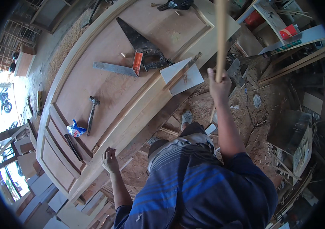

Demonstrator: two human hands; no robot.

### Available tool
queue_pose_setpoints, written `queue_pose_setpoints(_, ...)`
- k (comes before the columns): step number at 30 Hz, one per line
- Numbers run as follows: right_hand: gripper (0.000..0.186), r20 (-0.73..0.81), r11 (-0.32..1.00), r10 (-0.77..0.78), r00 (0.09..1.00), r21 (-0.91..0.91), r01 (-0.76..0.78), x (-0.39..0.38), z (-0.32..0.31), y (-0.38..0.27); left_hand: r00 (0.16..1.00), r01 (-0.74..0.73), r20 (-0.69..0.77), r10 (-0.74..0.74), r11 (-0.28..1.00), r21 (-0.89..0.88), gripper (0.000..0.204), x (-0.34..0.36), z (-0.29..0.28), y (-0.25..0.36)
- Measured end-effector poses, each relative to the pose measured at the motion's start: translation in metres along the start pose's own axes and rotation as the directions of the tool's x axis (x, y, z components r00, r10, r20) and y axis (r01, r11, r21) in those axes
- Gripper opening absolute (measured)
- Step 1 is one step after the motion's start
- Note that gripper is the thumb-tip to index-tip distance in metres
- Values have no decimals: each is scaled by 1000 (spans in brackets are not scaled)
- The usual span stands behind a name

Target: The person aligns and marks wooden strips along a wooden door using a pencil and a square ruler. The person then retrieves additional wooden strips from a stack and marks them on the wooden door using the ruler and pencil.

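Observation:
A long, narrow wooden strip (220, 34) stands up in my right hand (220, 87), the fist wrapped round its lower part; its upper end runs out of the picture. My left hand (111, 162) hovers by the near edge of a large wooden panel door (147, 103), fingers curled and tips together; whatever may be in them is too small to make out. On the door lie a handsaw (134, 36), a try square (114, 69) with an orange stock, a hammer (92, 114) and a crumpled blue and white packet (76, 129).
A white board (191, 79) with a wooden piece across it lies at the door's near edge. A dark curved object (73, 147) rests by the left rails. Shavings cover the floor (254, 107). Timber offcuts (296, 171) and a red can (254, 20) stand at right.

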State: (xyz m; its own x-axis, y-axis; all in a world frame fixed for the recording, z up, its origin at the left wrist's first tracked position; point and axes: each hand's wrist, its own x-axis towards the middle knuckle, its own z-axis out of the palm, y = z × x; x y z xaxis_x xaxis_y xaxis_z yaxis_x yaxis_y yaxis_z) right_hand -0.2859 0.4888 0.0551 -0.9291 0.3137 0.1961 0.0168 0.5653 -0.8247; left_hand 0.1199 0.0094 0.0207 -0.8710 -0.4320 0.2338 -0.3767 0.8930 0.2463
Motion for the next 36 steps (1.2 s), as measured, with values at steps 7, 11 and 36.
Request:
queue_pose_setpoints(7, 47, 60, 979, 132, 989, 149, -139, 25, -64, 12, 998, 63, -2, -63, 998, -10, 17, -1, -4, 12)
queue_pose_setpoints(11, 56, 177, 898, 244, 954, 329, -291, 19, -72, 17, 991, 135, 28, -133, 986, -94, 16, 3, -4, 9)
queue_pose_setpoints(36, 59, 513, 877, 407, 756, 14, -481, -54, -105, 59, 940, 165, 317, -125, 981, -103, 18, 61, -13, -9)
